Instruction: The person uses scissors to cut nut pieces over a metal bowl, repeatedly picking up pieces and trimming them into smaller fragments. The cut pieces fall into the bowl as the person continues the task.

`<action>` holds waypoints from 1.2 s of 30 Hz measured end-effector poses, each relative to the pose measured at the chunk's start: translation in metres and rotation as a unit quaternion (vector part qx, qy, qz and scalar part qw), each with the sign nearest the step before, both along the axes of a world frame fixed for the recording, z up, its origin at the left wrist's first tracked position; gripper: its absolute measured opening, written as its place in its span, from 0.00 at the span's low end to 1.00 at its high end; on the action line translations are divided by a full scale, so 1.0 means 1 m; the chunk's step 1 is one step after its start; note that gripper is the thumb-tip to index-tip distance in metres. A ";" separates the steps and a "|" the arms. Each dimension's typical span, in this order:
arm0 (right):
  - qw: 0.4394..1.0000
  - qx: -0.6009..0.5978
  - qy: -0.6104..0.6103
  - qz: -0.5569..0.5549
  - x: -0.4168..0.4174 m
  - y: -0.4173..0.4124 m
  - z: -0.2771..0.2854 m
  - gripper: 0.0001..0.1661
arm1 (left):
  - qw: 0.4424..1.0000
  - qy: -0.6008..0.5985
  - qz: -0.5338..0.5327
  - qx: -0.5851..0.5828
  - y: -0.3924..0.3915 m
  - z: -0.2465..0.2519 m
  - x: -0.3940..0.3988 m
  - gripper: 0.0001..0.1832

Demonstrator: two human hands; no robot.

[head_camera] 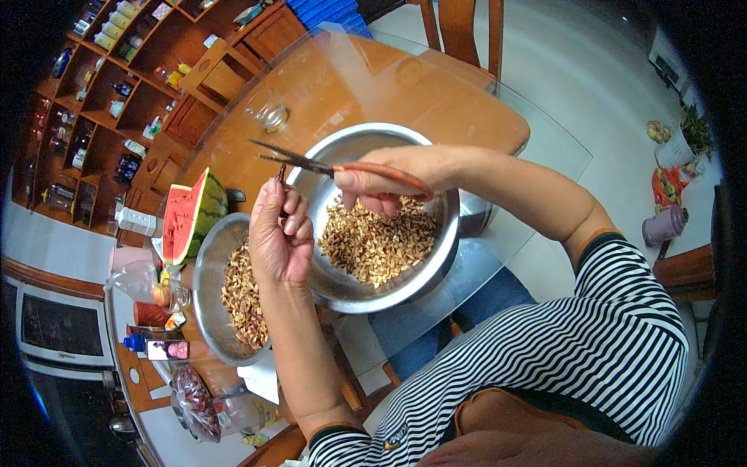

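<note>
A small, dark, wrinkled dried piece (282, 173) pokes up from between the thumb and fingertips of my left hand (279, 239). My right hand (402, 163) grips scissors with orange handles, their dark blades (300, 162) parted just above that piece. Below my right hand, a large stainless steel basin (388, 303) holds a heap of small tan and brown cut pieces (379, 245). Partly behind my left hand and forearm is a smaller metal bowl (211, 280), holding larger brown cut pieces (240, 303).
A cut watermelon (201, 216) stands beside the smaller bowl. A glass jug (273, 114) sits farther back on the glass-topped wooden table (350, 76). Near the left edge are a phone (168, 349) with a lit screen and a plastic bag of dark red dried items (197, 403).
</note>
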State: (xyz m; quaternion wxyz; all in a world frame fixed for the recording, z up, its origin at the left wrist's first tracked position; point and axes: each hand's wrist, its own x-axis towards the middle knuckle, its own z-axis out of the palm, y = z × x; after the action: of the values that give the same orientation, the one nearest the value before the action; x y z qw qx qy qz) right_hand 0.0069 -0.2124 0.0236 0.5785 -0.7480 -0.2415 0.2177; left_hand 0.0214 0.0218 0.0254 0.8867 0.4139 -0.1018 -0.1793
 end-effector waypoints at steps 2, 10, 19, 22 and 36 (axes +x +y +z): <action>0.999 0.026 0.003 0.029 -0.002 -0.001 -0.004 0.44 | 1.000 -0.017 0.012 0.020 -0.004 0.002 0.002 0.07; 1.000 0.003 -0.026 0.015 0.001 -0.008 -0.021 0.59 | 0.999 -0.017 0.021 0.044 -0.009 -0.005 0.004 0.07; 0.998 0.029 -0.002 0.047 -0.003 -0.005 -0.021 0.46 | 0.997 -0.022 0.025 0.070 -0.007 -0.009 0.005 0.06; 0.998 0.022 -0.028 0.046 -0.006 -0.006 -0.020 0.42 | 0.998 -0.026 0.014 0.057 -0.005 -0.006 0.004 0.06; 1.000 0.022 -0.017 0.013 -0.007 -0.006 -0.021 0.46 | 0.998 -0.017 0.010 0.052 -0.006 -0.004 0.001 0.06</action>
State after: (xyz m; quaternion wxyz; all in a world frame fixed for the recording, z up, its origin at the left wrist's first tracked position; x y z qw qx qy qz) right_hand 0.0001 -0.2184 0.0027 0.5884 -0.7353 -0.2652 0.2071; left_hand 0.0222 0.0162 0.0213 0.8638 0.4635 -0.1034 -0.1686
